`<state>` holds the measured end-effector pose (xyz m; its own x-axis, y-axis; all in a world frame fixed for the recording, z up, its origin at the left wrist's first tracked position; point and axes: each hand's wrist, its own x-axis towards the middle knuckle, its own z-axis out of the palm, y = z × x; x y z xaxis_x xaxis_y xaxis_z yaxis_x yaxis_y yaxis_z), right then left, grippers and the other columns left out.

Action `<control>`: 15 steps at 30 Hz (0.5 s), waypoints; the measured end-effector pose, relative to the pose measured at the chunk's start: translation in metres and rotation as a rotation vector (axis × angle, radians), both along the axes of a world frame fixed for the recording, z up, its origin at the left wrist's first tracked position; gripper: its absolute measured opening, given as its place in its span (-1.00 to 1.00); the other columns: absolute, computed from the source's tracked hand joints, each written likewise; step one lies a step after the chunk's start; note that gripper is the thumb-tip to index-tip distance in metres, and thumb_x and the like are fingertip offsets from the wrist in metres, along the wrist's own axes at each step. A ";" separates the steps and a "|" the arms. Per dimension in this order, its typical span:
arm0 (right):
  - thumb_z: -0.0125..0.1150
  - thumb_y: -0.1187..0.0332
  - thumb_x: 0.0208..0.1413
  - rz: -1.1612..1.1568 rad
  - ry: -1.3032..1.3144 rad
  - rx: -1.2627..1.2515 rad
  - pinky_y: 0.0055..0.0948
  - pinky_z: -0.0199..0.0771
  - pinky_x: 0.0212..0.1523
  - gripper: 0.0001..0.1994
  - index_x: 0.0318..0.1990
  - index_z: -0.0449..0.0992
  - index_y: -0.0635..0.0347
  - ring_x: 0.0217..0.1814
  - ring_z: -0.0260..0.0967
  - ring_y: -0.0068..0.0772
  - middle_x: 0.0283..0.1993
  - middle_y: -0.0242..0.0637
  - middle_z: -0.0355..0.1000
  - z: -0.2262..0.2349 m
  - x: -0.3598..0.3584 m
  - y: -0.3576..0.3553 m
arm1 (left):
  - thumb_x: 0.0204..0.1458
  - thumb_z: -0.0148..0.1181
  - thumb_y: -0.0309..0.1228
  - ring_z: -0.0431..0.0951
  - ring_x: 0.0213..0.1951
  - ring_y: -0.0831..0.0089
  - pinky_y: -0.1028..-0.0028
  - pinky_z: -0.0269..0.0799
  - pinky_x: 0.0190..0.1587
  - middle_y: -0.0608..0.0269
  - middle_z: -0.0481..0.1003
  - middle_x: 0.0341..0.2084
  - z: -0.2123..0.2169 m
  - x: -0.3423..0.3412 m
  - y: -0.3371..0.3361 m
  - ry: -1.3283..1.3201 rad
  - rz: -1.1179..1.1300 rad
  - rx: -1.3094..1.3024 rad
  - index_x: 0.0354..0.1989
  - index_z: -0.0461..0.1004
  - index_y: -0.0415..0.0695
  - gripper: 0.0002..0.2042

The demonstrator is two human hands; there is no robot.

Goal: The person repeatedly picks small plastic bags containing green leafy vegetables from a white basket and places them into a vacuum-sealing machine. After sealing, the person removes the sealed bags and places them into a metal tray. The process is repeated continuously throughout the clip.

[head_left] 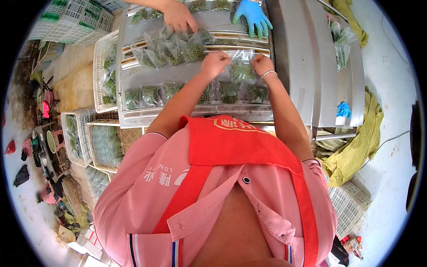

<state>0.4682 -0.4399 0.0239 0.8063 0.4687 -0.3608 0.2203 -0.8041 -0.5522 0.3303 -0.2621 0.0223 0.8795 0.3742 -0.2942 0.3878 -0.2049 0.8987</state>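
A clear plastic bag [242,71] filled with small green grains or berries lies on the metal machine bed [189,71]. My left hand [215,63] pinches the upper left corner of its mouth. On the opposite corner, my right hand [263,65], with a bracelet at the wrist, has its fingers closed too. The bag's open end points toward the far metal bars [240,41]. Nearer to me, a row of similar filled bags [171,90] lies along the near bar [200,109], partly hidden by my left forearm.
Opposite me, a co-worker's bare hand [178,17] touches a cluster of filled bags [171,49]; their blue-gloved hand [254,18] reaches over the far side. White crates [98,73] with bags stand left. A steel surface [307,66] at right carries plastic bags [342,46].
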 end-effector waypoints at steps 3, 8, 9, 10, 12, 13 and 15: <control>0.22 0.22 -0.13 0.044 -0.123 -0.083 -0.29 0.44 -0.16 -0.76 -0.36 0.53 0.18 -0.28 0.48 -0.10 -0.39 -0.10 0.51 -0.017 0.005 0.001 | -0.06 0.18 -0.24 0.55 -0.40 0.35 0.36 0.45 -0.32 0.20 0.55 -0.34 0.009 0.003 -0.004 0.072 -0.094 0.289 -0.24 0.48 -0.24 -0.68; 0.17 0.18 -0.11 0.046 -0.035 -0.150 -0.28 0.44 -0.14 -0.74 -0.36 0.54 0.18 -0.23 0.48 -0.10 -0.36 -0.05 0.50 -0.023 0.009 0.004 | -0.08 0.15 -0.08 0.31 0.09 0.22 0.23 0.22 0.08 0.12 0.31 0.07 0.026 0.002 -0.029 -0.292 -0.283 0.895 0.03 0.32 -0.18 -0.45; 0.16 0.18 -0.10 0.036 0.015 -0.138 -0.28 0.44 -0.14 -0.74 -0.37 0.54 0.18 -0.22 0.48 -0.11 -0.35 -0.04 0.50 -0.020 0.010 0.005 | -0.11 0.16 -0.04 0.21 0.17 0.21 0.19 0.14 0.13 0.10 0.23 0.13 0.020 0.003 -0.032 -0.333 -0.453 0.931 0.08 0.26 -0.19 -0.38; 0.14 0.22 -0.08 0.056 0.069 -0.195 -0.28 0.44 -0.13 -0.77 -0.34 0.54 0.17 -0.19 0.47 -0.11 -0.31 -0.05 0.50 -0.015 0.013 0.007 | -0.13 0.16 0.00 0.12 0.24 0.20 0.15 0.06 0.19 0.09 0.15 0.20 0.013 0.003 -0.033 -0.374 -0.624 0.962 0.13 0.21 -0.20 -0.31; 0.08 0.30 -0.04 0.092 0.174 -0.310 -0.27 0.43 -0.11 -0.80 -0.28 0.52 0.14 -0.14 0.45 -0.11 -0.23 -0.06 0.49 -0.002 0.022 0.010 | -0.11 0.15 -0.02 0.08 0.26 0.20 0.10 -0.01 0.22 0.08 0.15 0.20 0.004 -0.003 -0.036 -0.275 -0.640 0.924 0.15 0.19 -0.20 -0.31; 0.06 0.33 -0.03 0.127 -0.089 -0.287 -0.27 0.43 -0.11 -0.80 -0.24 0.50 0.13 -0.12 0.43 -0.11 -0.20 -0.09 0.47 0.003 0.020 0.010 | -0.09 0.15 -0.03 0.06 0.27 0.21 0.07 -0.05 0.23 0.07 0.15 0.20 0.002 -0.004 -0.038 -0.227 -0.648 0.904 0.16 0.18 -0.20 -0.31; 0.03 0.39 -0.01 0.194 -0.610 -0.231 -0.26 0.42 -0.10 -0.78 -0.17 0.46 0.11 -0.07 0.39 -0.11 -0.13 -0.14 0.43 0.011 0.009 0.010 | -0.10 0.15 -0.05 0.04 0.28 0.21 0.07 -0.04 0.23 0.07 0.14 0.21 0.000 -0.005 -0.037 -0.199 -0.646 0.895 0.17 0.16 -0.20 -0.30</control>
